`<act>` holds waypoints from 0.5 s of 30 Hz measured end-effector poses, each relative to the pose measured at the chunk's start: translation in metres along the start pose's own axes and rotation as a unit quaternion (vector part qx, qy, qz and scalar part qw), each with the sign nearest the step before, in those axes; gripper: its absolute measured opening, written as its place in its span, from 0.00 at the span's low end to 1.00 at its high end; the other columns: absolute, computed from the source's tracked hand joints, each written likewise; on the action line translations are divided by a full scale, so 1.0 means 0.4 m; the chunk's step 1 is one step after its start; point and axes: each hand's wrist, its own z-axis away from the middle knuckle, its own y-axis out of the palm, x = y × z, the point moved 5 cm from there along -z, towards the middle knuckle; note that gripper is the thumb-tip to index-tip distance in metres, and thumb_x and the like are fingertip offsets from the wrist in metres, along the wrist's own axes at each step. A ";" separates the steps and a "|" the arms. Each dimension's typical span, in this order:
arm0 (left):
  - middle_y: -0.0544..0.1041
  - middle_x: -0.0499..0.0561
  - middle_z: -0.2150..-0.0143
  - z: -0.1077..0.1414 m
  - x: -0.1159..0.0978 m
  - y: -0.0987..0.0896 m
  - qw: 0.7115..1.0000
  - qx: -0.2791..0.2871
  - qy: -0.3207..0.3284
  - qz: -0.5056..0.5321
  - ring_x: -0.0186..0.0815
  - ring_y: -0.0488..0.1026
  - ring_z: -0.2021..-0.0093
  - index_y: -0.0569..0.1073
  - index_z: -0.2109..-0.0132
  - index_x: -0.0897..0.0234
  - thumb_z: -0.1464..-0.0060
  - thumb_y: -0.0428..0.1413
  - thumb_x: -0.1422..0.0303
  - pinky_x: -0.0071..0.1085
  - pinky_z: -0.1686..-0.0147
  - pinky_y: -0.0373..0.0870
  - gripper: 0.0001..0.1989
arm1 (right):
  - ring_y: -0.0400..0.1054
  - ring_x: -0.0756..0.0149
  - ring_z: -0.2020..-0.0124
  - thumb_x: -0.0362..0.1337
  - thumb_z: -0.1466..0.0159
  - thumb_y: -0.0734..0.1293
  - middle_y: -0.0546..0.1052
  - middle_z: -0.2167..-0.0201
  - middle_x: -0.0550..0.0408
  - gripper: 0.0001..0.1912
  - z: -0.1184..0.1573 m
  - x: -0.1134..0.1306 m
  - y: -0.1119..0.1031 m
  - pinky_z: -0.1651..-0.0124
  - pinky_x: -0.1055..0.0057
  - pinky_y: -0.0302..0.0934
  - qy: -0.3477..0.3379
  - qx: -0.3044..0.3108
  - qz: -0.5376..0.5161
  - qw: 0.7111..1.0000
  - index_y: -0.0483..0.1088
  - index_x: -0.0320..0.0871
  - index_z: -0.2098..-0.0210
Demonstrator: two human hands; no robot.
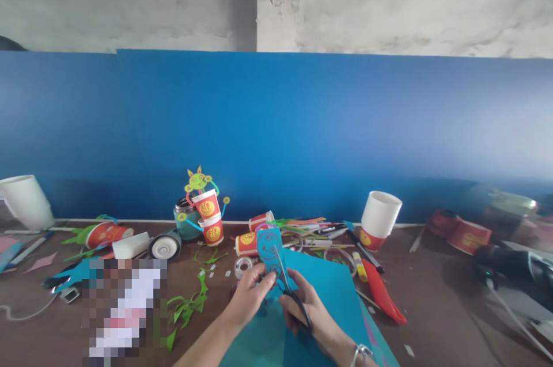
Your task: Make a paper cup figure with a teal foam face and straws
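Observation:
A strip of blue paper (266, 240) with a drawn round face and smaller circles is pinched at its lower part by my left hand (254, 286). My right hand (305, 303) is wrapped round the black handles of a pair of scissors (281, 269). The scissor blades point up and lie against the right side of the strip. Whether the blades touch or cut the paper I cannot tell. Below both hands lie large blue paper sheets (328, 280). A roll of clear tape (243, 266) sits just behind my left hand.
Stacked paper cups with a green paper figure (207, 208) stand at the back left, before a teal jar (182, 220). Green paper scraps (190, 306) litter the left. White cups (381, 214), a glue stick (359, 266) and a red bag-like item (383, 292) are on the right.

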 end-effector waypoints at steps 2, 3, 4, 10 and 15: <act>0.64 0.45 0.76 -0.001 0.001 -0.003 1.000 0.008 0.002 -0.001 0.32 0.60 0.73 0.71 0.71 0.65 0.48 0.54 0.54 0.27 0.71 0.58 0.17 | 0.59 0.75 0.86 0.51 0.50 0.71 0.70 0.86 0.65 0.43 0.001 0.003 0.002 0.83 0.80 0.52 0.000 0.003 -0.002 1.000 0.53 0.37 0.42; 0.65 0.45 0.76 -0.002 0.002 -0.004 1.000 0.012 0.004 -0.001 0.32 0.60 0.73 0.71 0.71 0.65 0.47 0.54 0.54 0.27 0.70 0.58 0.17 | 0.59 0.75 0.86 0.51 0.50 0.71 0.70 0.86 0.65 0.43 0.001 0.004 0.003 0.83 0.80 0.52 -0.001 0.006 -0.001 1.000 0.53 0.37 0.42; 0.65 0.45 0.76 -0.002 0.004 -0.006 1.000 0.017 0.005 0.001 0.32 0.60 0.73 0.72 0.70 0.66 0.47 0.54 0.55 0.27 0.70 0.58 0.17 | 0.58 0.76 0.86 0.51 0.49 0.71 0.69 0.86 0.66 0.43 0.001 0.005 0.003 0.84 0.80 0.51 -0.003 0.008 0.001 1.000 0.53 0.37 0.43; 0.69 0.47 0.73 -0.005 0.013 -0.016 0.999 0.031 0.014 -0.010 0.33 0.63 0.71 0.73 0.68 0.66 0.46 0.54 0.56 0.27 0.69 0.59 0.16 | 0.55 0.77 0.88 0.50 0.49 0.70 0.68 0.87 0.67 0.41 -0.005 -0.004 -0.002 0.86 0.81 0.48 -0.015 0.007 0.013 1.000 0.55 0.36 0.44; 0.72 0.49 0.71 -0.010 0.021 -0.025 0.999 0.033 0.011 -0.017 0.34 0.65 0.70 0.73 0.68 0.66 0.45 0.54 0.58 0.27 0.68 0.60 0.15 | 0.53 0.78 0.89 0.50 0.49 0.70 0.67 0.89 0.67 0.40 -0.006 -0.004 -0.004 0.87 0.82 0.47 -0.015 0.005 0.018 1.000 0.55 0.35 0.44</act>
